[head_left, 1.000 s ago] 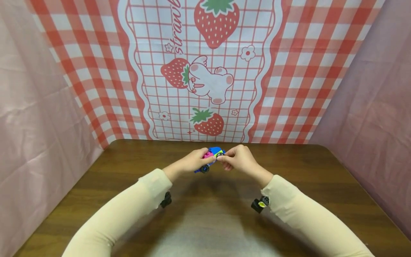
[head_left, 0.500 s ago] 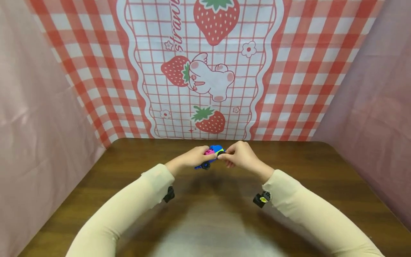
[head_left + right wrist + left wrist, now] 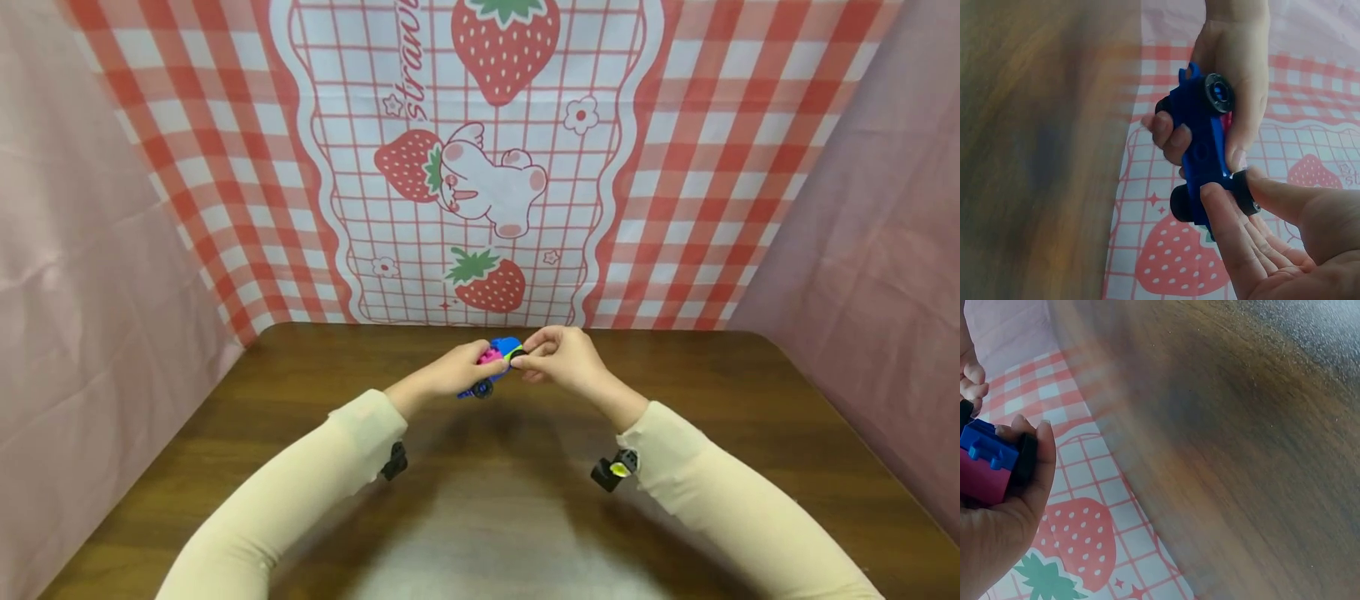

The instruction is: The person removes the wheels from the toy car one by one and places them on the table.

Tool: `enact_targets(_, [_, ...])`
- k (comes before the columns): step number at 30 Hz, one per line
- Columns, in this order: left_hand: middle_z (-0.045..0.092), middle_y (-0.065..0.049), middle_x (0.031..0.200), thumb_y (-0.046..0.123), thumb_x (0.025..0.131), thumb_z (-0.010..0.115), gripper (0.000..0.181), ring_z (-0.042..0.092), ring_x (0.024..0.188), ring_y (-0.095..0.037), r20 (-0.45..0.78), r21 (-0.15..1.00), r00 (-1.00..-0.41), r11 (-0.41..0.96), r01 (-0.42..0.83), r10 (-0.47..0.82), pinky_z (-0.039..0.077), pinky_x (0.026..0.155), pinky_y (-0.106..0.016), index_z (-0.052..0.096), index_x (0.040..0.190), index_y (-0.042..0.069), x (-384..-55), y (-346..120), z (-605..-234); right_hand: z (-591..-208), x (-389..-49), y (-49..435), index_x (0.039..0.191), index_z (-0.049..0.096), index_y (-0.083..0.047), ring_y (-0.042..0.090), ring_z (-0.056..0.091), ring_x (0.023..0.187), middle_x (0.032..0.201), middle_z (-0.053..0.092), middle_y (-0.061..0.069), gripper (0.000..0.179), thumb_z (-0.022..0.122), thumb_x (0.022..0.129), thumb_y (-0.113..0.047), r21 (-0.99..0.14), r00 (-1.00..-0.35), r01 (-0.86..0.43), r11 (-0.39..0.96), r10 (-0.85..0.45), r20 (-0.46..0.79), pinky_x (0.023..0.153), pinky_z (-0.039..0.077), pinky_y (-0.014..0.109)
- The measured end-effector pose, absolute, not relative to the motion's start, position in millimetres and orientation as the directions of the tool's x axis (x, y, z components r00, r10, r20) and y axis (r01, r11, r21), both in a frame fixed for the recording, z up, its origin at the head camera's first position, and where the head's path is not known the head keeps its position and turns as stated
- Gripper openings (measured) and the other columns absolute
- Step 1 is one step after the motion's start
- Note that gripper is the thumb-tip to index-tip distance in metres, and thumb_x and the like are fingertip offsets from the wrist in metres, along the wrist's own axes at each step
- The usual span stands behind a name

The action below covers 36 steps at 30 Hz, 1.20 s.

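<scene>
Both hands hold a small toy car (image 3: 506, 344) above the back part of the table. It has a blue body with pink and yellow-green parts and black wheels. My left hand (image 3: 452, 372) grips the body, thumb on one side and fingers curled round the other. In the right wrist view the blue underside (image 3: 1200, 147) faces the camera. There my right hand (image 3: 1291, 244) pinches a black wheel (image 3: 1245, 192) at the near end, thumb against its outer face and a finger under the chassis. Another wheel (image 3: 1217, 94) shows beside the left hand. The left wrist view shows a pink block (image 3: 984, 479).
The brown wooden table (image 3: 495, 500) stretches below the hands. A red-and-white checked cloth (image 3: 690, 167) with strawberry prints hangs behind its back edge. Pink curtains (image 3: 97, 275) close off both sides. Each wrist wears a small black camera (image 3: 615, 471).
The car stays in both hands, with only a slight shift. My right hand has moved a little to the right, and its fingers have shifted around the wheel.
</scene>
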<state>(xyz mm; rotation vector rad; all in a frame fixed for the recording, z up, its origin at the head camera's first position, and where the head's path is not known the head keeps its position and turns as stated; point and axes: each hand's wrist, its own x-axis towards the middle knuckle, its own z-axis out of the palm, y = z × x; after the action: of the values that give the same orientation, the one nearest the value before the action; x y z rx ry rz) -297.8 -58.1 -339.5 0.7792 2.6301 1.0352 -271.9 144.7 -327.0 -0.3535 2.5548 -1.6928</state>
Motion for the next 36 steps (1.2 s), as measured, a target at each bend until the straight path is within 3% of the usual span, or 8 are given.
enact_targets(4, [0.046, -0.001, 0.077, 0.035, 0.100, 0.051, 0.029, 0.043, 0.064, -0.012, -0.003, 0.702, -0.849, 0.606, 0.375, 0.528, 0.036, 0.055, -0.023, 0.048, 0.093, 0.007, -296.9, -59.6, -337.8, -325.3, -273.5, 142.8, 0.103, 0.059, 0.011, 0.035, 0.072, 0.075, 0.083, 0.071, 0.022, 0.027, 0.073, 0.085, -0.006, -0.944, -0.965, -0.162, 0.287, -0.248, 0.090, 0.064, 0.059, 0.036])
enact_targets(11, [0.045, -0.001, 0.077, 0.035, 0.100, 0.051, 0.029, 0.043, 0.064, -0.012, 0.008, 0.703, -0.861, 0.609, 0.366, 0.508, 0.037, 0.055, -0.023, 0.047, 0.093, 0.007, -294.6, -63.1, -335.9, -323.0, -272.5, 143.5, 0.114, 0.060, 0.014, 0.025, 0.073, 0.077, 0.081, 0.071, 0.008, 0.031, 0.068, 0.088, -0.001, -0.971, -0.960, -0.112, 0.214, -0.276, 0.050, 0.072, 0.059, 0.035])
enact_targets(17, [0.044, 0.000, 0.076, 0.035, 0.100, 0.052, 0.029, 0.041, 0.061, -0.012, 0.021, 0.704, -0.864, 0.606, 0.371, 0.504, 0.035, 0.053, -0.023, 0.047, 0.094, 0.007, -292.9, -67.2, -336.3, -322.0, -270.6, 144.5, 0.121, 0.059, 0.012, 0.026, 0.072, 0.085, 0.088, 0.071, 0.012, 0.034, 0.064, 0.091, 0.000, -0.980, -0.952, -0.090, 0.179, -0.303, 0.032, 0.078, 0.057, 0.036])
enact_targets(21, [0.043, 0.000, 0.076, 0.035, 0.100, 0.051, 0.029, 0.040, 0.060, -0.012, 0.017, 0.707, -0.862, 0.603, 0.369, 0.507, 0.035, 0.053, -0.024, 0.047, 0.096, 0.007, -292.5, -71.0, -336.5, -320.8, -269.9, 143.8, 0.124, 0.058, 0.011, 0.026, 0.072, 0.087, 0.096, 0.072, 0.016, 0.034, 0.061, 0.092, 0.000, -0.983, -0.951, -0.081, 0.162, -0.308, 0.028, 0.078, 0.057, 0.034])
enact_targets(29, [0.049, -0.003, 0.081, 0.035, 0.100, 0.051, 0.032, 0.044, 0.062, -0.013, 0.014, 0.712, -0.871, 0.606, 0.354, 0.491, 0.038, 0.053, -0.023, 0.049, 0.105, 0.004, -291.0, -76.8, -337.9, -318.7, -273.7, 146.1, 0.123, 0.057, 0.009, 0.027, 0.072, 0.086, 0.087, 0.069, 0.005, 0.034, 0.064, 0.091, -0.003, -0.990, -0.963, -0.061, 0.127, -0.269, 0.024, 0.078, 0.058, 0.036])
enact_targets(36, [0.054, -0.008, 0.087, 0.036, 0.100, 0.051, 0.036, 0.048, 0.060, -0.014, 0.010, 0.738, -0.887, 0.595, 0.319, 0.462, 0.041, 0.050, -0.024, 0.049, 0.114, 0.002, -285.1, -78.4, -338.6, -320.8, -277.9, 153.8, 0.121, 0.056, 0.010, 0.024, 0.073, 0.085, 0.088, 0.070, 0.004, 0.033, 0.064, 0.092, -0.005, -0.989, -0.969, -0.065, 0.133, -0.244, 0.031, 0.078, 0.058, 0.035])
